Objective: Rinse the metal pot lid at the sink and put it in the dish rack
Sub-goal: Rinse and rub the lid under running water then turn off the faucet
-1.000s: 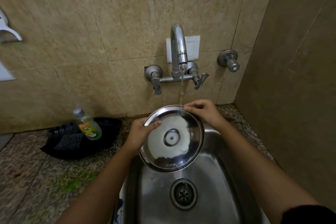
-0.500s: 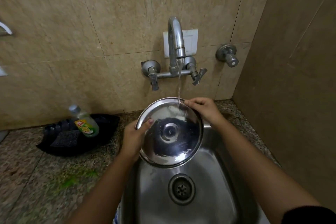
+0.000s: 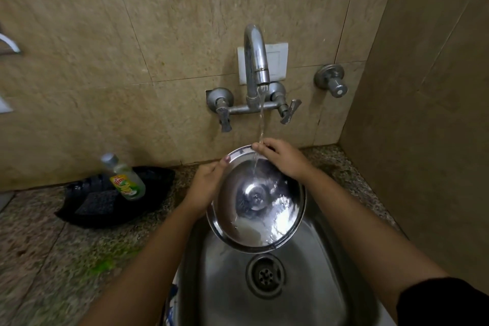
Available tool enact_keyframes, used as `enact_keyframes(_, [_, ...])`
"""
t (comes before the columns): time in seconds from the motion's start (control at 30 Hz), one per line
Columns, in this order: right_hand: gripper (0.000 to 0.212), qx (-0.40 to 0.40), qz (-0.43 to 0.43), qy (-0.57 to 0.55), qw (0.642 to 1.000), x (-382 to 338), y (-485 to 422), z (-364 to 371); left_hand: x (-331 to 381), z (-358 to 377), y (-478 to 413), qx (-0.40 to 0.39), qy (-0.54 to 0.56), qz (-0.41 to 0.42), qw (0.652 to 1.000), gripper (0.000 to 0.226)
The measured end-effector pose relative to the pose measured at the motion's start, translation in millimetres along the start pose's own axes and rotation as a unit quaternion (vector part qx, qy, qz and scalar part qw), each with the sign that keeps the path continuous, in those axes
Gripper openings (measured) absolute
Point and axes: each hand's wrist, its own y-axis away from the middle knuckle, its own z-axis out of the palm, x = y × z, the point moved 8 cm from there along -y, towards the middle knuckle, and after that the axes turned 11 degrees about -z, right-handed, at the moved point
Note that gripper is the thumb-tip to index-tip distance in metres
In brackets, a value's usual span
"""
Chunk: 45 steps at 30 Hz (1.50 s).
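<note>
Metal pot lid: tilted over sink, under tap stream. Left hand fingers clamp left rim; right hand fingers clamp far rim. Soap bottle far left.

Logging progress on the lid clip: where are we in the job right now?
Done: the tap is running and the metal pot lid is over the sink. In hand: rinsing; the left hand and right hand grip the rim, and water runs over the lid's face and pools at its lower edge. Left: finish the rinse and rack the lid; no dish rack is in view.
</note>
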Motion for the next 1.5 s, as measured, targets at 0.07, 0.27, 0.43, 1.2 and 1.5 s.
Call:
enact_keyframes(0.07, [0.034,0.042,-0.012,0.022,0.999,12,8,-11,-13,-4,0,0.006,-0.004,-0.022,1.000,0.043])
enact_keyframes(0.27, [0.030,-0.067,-0.107,0.100,0.987,-29,7,16,15,21,1,-0.142,-0.135,-0.007,0.981,0.023])
enact_keyframes(0.43, [0.027,0.017,-0.066,0.092,0.993,-7,3,-9,17,2,0,-0.055,-0.057,0.018,0.997,0.005])
enact_keyframes(1.2, [0.039,-0.006,-0.075,0.076,0.994,-15,-12,12,13,4,-3,-0.067,-0.060,0.020,0.996,0.011])
enact_keyframes(1.5, [0.043,-0.067,-0.097,0.086,0.989,-41,-19,32,16,20,-4,-0.150,-0.056,-0.007,0.987,0.015])
